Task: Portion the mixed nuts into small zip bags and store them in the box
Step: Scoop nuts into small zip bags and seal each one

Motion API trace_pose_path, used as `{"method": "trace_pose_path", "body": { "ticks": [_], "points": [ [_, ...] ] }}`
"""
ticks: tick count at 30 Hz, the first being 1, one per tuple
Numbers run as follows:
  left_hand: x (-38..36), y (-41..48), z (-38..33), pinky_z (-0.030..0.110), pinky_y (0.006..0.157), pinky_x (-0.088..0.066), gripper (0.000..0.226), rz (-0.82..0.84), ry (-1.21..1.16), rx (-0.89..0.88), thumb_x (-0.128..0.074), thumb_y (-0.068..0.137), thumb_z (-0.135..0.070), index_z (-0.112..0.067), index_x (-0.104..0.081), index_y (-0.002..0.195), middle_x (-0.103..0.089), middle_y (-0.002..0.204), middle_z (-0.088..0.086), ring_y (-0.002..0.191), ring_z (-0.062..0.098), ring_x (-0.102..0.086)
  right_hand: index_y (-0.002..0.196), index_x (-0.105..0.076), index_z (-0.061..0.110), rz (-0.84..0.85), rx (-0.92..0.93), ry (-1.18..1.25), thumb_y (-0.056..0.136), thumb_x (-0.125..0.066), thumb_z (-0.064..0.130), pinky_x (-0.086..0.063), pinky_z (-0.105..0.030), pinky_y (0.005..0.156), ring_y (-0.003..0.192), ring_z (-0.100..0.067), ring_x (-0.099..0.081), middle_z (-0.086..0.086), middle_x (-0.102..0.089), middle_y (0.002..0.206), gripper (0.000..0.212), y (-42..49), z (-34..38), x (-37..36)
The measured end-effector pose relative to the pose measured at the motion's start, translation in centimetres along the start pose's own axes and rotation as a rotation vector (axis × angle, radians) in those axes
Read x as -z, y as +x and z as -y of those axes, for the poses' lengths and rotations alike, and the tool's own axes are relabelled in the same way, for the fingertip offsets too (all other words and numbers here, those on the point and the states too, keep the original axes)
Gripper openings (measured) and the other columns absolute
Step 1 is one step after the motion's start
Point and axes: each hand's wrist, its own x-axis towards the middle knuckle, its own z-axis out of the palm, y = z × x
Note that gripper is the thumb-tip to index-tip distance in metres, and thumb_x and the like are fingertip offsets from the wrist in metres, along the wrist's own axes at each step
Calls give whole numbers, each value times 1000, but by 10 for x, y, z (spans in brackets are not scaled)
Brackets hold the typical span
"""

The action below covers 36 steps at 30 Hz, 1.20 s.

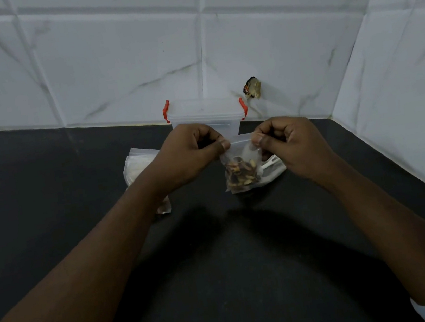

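Observation:
A small clear zip bag (241,171) with mixed nuts in its lower half hangs above the black counter. My left hand (188,154) pinches its top left corner and my right hand (293,144) pinches its top right corner, both at the zip strip. Behind my hands a clear plastic box (204,114) with red clips stands against the tiled wall with its lid on. A larger bag (138,168) lies on the counter behind my left forearm, its contents mostly hidden.
A white spoon and more clear plastic (272,170) lie under my right hand. The black counter (47,197) runs into a corner of white tiled walls at the right. A small dark scrap (252,88) is on the wall.

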Motion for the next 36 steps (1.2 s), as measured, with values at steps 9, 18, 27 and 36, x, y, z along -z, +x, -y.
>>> {"method": "trace_pose_path", "body": {
  "ticks": [9,18,27,36],
  "points": [
    [5,-4,2,48,88,-59,15,75,-126,11,-73,93,-26,-14,-71,102,-74,98,3,93,24,-71,94,-71,-1,-4,-3,108,98,-67,6,-61,-34,65,64,-26,-69,-20,-72,79,10,-5,8,-8],
    [31,-3,-10,25,79,-60,10,238,-22,73,-74,92,-13,-6,-77,98,-79,90,2,85,14,-76,108,-76,8,33,52,32,103,-61,9,-62,-37,65,67,-25,-71,-5,-76,82,15,-9,8,-25],
    [86,-8,3,39,88,-61,17,452,264,282,-69,93,-4,-13,-75,106,-79,95,4,91,20,-76,112,-76,15,89,73,-50,101,-63,11,-55,-17,66,70,-12,-72,0,-78,87,18,-12,10,-28],
    [96,-15,8,44,93,-59,18,431,369,380,-72,90,-6,-14,-78,104,-80,91,-1,87,16,-76,112,-76,13,110,64,-49,101,-62,11,-59,-22,69,70,-16,-73,3,-78,85,18,-13,9,-27]
  ]
}}
